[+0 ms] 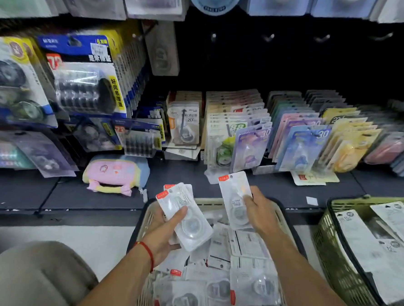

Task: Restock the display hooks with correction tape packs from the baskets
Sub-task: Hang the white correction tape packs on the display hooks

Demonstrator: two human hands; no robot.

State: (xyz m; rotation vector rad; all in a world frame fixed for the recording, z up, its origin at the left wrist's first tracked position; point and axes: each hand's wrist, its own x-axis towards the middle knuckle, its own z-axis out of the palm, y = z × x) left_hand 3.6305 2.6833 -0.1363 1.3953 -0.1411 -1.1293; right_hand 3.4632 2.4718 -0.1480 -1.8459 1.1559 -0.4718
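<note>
- Everything here is placed from the cream slotted plastic basket with the black rim (pixel 148 217), low in the middle of the view.
- Inside that basket: a loose heap of clear-and-white correction tape packs with small red corner tabs (pixel 247 281), lying flat and overlapping, some face up, some showing printed backs.
- Over the basket's near-left part, the left hand (pixel 165 235), a red string around its wrist, has its grip curled round a small fanned stack of the same white packs (pixel 183 218), thumb across the front one; how many are in the stack is hard to tell.
- Over the basket's far rim, the right hand (pixel 261 213) pinches a single white pack (pixel 235 197) by its lower half, thumb on the front, the pack upright with its red tab at the top.
- Just right of the cream basket sits an olive-green slotted plastic basket (pixel 327 252), filled with larger flat white-backed packs (pixel 375 248) stacked at a slant.
- Beyond the cream basket, a dark low shelf (pixel 277 188) carries rows of pastel carded packs (pixel 301 144) standing tilted back: purple, blue, yellow, pink.
- Left of the basket on that shelf lies a soft pink-and-blue pouch (pixel 116 171).
- High above the basket, bare metal display hooks (pixel 321 38) stick out of a dark back panel.
- Up and left of the basket, blue-and-yellow carded packs (pixel 82 79) hang crowded on their hooks.
</note>
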